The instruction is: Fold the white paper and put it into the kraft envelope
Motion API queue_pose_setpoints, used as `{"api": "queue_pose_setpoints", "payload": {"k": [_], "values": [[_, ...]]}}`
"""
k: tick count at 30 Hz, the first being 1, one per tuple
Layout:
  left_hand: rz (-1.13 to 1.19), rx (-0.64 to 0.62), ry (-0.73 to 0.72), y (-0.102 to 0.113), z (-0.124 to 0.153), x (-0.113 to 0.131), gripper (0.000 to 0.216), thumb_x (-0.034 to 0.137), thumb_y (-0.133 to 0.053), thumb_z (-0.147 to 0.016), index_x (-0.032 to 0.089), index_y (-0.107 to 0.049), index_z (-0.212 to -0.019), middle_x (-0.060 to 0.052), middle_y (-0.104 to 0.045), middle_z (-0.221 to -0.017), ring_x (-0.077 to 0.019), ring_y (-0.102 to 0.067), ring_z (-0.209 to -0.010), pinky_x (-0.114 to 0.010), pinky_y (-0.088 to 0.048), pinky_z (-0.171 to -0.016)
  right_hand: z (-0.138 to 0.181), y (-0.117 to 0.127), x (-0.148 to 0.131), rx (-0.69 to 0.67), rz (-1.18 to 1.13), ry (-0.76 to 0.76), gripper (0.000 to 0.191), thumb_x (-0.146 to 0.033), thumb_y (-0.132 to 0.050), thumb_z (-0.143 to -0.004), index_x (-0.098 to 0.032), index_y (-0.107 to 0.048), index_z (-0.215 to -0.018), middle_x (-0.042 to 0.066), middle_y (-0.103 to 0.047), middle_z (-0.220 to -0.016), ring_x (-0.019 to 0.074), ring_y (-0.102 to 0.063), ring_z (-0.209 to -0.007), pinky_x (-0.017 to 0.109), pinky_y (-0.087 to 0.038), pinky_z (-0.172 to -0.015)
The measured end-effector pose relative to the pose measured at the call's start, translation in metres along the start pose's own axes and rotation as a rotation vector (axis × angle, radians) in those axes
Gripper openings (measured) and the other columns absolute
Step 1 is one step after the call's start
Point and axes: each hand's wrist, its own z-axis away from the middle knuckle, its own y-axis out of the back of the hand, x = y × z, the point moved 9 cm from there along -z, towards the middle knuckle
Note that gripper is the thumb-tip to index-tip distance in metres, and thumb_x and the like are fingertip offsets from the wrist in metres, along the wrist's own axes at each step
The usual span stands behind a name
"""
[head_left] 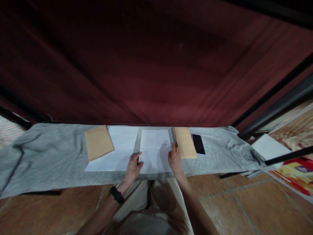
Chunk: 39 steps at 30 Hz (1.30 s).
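A white sheet of paper (155, 143) with a faint crosswise crease lies in front of me on a grey cloth. At its left edge is my left hand (133, 167), wearing a dark wristband; thumb and forefinger pinch loosely at the paper's side. My right hand (175, 160) is at the opposite edge, its thumb over the margin and its fingers beside it, near a stack of brown envelopes (186, 143). Another white paper (122, 140) lies to the left, partly covered by a single brown envelope (99, 143). The exact finger contact under the sheet is hidden.
A dark smartphone (198, 144) lies right of the envelopes. Grey cloth (220, 153) covers the narrow bench, and a dark red curtain (156, 81) hangs behind it. Black frame bars (290, 155) and a red-yellow package (297, 173) are at the right.
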Motion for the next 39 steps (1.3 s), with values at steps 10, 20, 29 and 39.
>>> {"api": "queue_pose_setpoints", "payload": {"k": [10, 20, 29, 39], "values": [[-0.347, 0.105, -0.355, -0.004, 0.019, 0.046, 0.046, 0.020, -0.050, -0.094, 0.017, -0.060, -0.139, -0.018, -0.049, -0.149, -0.0325, -0.051, -0.138, -0.054, -0.046, -0.114, 0.052, -0.028, -0.039, -0.152, 0.330, 0.257, 0.048, -0.029, -0.044, -0.106, -0.013, -0.052, -0.150, 0.016, -0.051, -0.157, 0.0276, -0.045, -0.147, 0.047, -0.036, -0.120], [-0.637, -0.247, -0.519, -0.129, -0.035, 0.090, 0.059, 0.038, -0.037, -0.105, 0.008, -0.041, -0.156, -0.018, -0.035, -0.166, -0.0301, -0.026, -0.157, -0.052, -0.026, -0.127, 0.057, -0.032, -0.036, -0.101, 0.329, 0.277, 0.050, -0.021, -0.048, -0.101, -0.010, -0.053, -0.150, 0.018, -0.054, -0.154, 0.0273, -0.046, -0.146, 0.047, -0.032, -0.122], [-0.616, -0.084, -0.452, -0.093, -0.092, 0.064, 0.064, 0.044, -0.036, -0.104, 0.007, -0.042, -0.156, -0.021, -0.040, -0.162, -0.0309, -0.032, -0.155, -0.052, -0.023, -0.128, 0.060, -0.022, -0.043, -0.031, 0.287, 0.296, 0.052, -0.022, -0.042, -0.104, -0.014, -0.045, -0.155, 0.016, -0.047, -0.159, 0.0272, -0.041, -0.150, 0.050, -0.036, -0.121], [-0.644, -0.111, -0.481, -0.124, -0.116, 0.082, 0.061, 0.038, -0.031, -0.105, 0.008, -0.038, -0.158, -0.017, -0.038, -0.165, -0.0283, -0.025, -0.158, -0.049, -0.020, -0.129, 0.057, -0.025, -0.043, -0.108, 0.280, 0.266, 0.054, -0.024, -0.044, -0.104, -0.012, -0.043, -0.156, 0.019, -0.046, -0.159, 0.0286, -0.041, -0.151, 0.052, -0.034, -0.122]]}}
